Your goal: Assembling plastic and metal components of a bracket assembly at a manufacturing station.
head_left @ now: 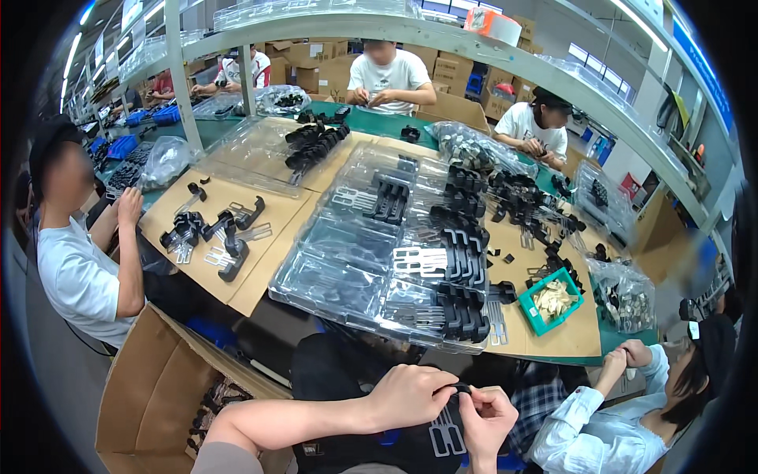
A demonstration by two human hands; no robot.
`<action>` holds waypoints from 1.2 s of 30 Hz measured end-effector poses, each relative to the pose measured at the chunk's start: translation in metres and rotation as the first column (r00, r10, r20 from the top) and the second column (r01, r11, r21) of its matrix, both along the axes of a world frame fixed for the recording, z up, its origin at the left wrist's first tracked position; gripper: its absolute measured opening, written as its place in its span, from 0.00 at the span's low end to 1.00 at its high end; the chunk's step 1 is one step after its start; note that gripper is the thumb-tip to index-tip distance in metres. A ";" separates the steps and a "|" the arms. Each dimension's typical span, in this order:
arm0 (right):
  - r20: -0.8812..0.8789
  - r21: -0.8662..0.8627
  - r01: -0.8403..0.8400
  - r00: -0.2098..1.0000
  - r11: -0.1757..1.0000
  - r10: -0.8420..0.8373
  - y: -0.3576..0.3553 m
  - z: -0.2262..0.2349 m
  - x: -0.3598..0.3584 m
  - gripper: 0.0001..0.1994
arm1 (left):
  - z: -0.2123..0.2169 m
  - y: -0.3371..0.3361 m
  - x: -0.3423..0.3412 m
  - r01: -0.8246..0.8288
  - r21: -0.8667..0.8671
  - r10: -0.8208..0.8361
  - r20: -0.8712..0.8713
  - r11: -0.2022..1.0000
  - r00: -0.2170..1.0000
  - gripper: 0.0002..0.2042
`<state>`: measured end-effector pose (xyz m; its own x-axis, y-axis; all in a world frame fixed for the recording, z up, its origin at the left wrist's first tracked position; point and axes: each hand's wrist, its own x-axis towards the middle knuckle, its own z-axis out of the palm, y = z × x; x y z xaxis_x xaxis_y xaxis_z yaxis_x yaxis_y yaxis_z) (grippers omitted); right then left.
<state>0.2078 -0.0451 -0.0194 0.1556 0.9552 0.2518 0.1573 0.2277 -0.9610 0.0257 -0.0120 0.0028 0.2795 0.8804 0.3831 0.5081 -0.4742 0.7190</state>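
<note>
Above my lap, I hold a small black plastic piece with flat silver metal prongs (447,437) hanging down from it. My left hand (407,393) pinches the black end from the left, thumb and fingers closed. From the right, my right hand (485,415) closes its thumb and fingers on the same black end. The fingers cover most of the black part. Just beyond my hands, a clear plastic tray (339,276) lies on the table, with rows of similar black pieces with metal prongs (462,312) in its right-hand compartments.
A green basket (527,303) of small cream-coloured pieces stands right of the tray. Loose black parts (229,245) lie on cardboard at the left. An open cardboard box (150,387) stands at my left. Co-workers sit around the table; one person (616,426) is close on my right.
</note>
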 end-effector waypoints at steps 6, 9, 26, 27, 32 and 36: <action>0.042 0.092 -0.003 0.999 0.996 -0.001 0.002 -0.016 0.009 0.06 | -0.008 -0.004 0.007 0.000 0.011 0.000 -0.071 1.000 0.997 0.11; 0.004 0.061 0.066 0.998 0.996 -0.066 -0.006 -0.007 0.002 0.06 | -0.012 0.002 0.004 0.031 -0.014 -0.031 -0.030 0.999 0.999 0.11; 0.270 0.307 0.077 0.949 0.949 -0.164 -0.010 -0.009 -0.012 0.10 | -0.009 0.012 -0.004 0.106 0.002 -0.104 -0.149 0.994 0.983 0.07; 0.275 0.311 0.067 0.949 0.948 -0.157 -0.010 -0.008 -0.013 0.11 | -0.008 0.011 -0.005 0.101 0.007 -0.098 -0.175 0.995 0.980 0.07; 0.274 0.307 0.043 0.953 0.951 -0.131 -0.014 0.001 -0.015 0.12 | -0.006 0.007 -0.006 0.088 0.044 -0.076 -0.227 0.995 0.971 0.07; 0.234 0.259 0.066 0.964 0.964 -0.129 -0.016 0.009 -0.012 0.12 | -0.009 0.003 -0.002 0.090 0.128 -0.071 -0.145 0.988 0.987 0.07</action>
